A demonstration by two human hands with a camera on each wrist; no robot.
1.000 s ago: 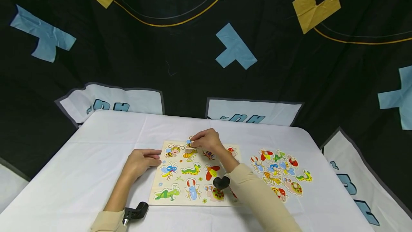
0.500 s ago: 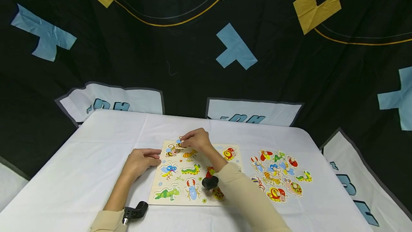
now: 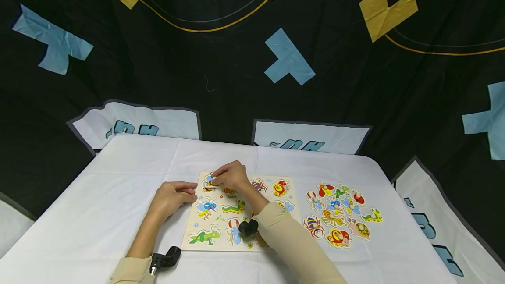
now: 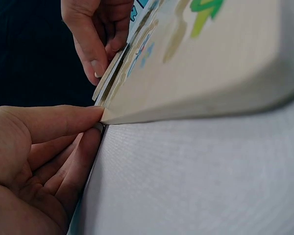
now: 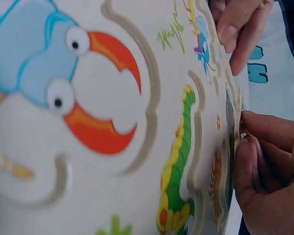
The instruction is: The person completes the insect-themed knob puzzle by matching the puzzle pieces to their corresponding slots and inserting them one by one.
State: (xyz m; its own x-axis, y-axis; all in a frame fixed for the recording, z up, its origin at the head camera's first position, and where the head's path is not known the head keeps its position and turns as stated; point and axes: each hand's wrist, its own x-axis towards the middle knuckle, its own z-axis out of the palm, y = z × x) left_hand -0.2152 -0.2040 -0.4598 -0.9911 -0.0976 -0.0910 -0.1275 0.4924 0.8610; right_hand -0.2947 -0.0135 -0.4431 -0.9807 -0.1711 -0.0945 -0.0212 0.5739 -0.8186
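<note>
A wooden insect puzzle board (image 3: 221, 218) lies flat on the table. My right hand (image 3: 232, 174) is over its top left corner and pinches a bee puzzle piece (image 3: 209, 182) by its edge, above the bee-shaped recess. In the right wrist view, the thumb and fingers of that hand (image 5: 269, 161) grip the piece, mostly hidden behind them. My left hand (image 3: 169, 198) rests its fingertips against the board's left edge. In the left wrist view, the thumb and fingertips of this hand (image 4: 44, 161) touch the board's side near a corner.
Right of the board lies a cluster of loose insect pieces, including a spider piece (image 3: 313, 226), a red and yellow bug piece (image 3: 338, 237) and a caterpillar piece (image 3: 372, 215). A white cloth (image 3: 130, 165) covers the table. Behind it hangs a black curtain (image 3: 221, 78).
My right hand has moved left with the bee piece, from above the middle of the board's top row to its top left corner. The left hand has stayed in place.
</note>
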